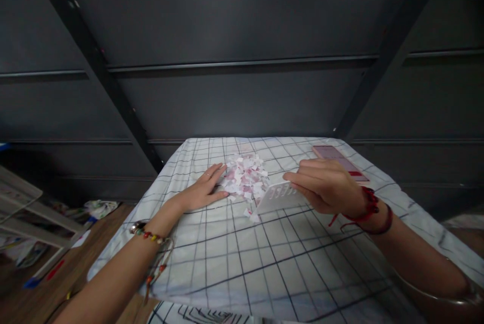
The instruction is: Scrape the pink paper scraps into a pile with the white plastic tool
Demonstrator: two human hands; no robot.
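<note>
A heap of torn paper scraps point(245, 175), white with pink patches, lies on a white cloth with dark grid lines. My left hand point(204, 187) rests flat at the heap's left side, fingers spread and fingertips touching the scraps. In my right hand point(325, 182) is a thin white plate with a row of slots point(278, 197), pinched at its right end and tilted. Its left edge reaches the heap's lower right side, near a few loose scraps point(252, 214). Part of the plate is hidden behind my right fingers.
A pink-edged phone point(336, 157) lies on the cloth point(234, 253) beyond my right hand. Dark panels point(242, 102) rise behind the table's far edge. At the left, a pale rack point(34, 208) stands on a wooden floor point(102, 233) with assorted items about it.
</note>
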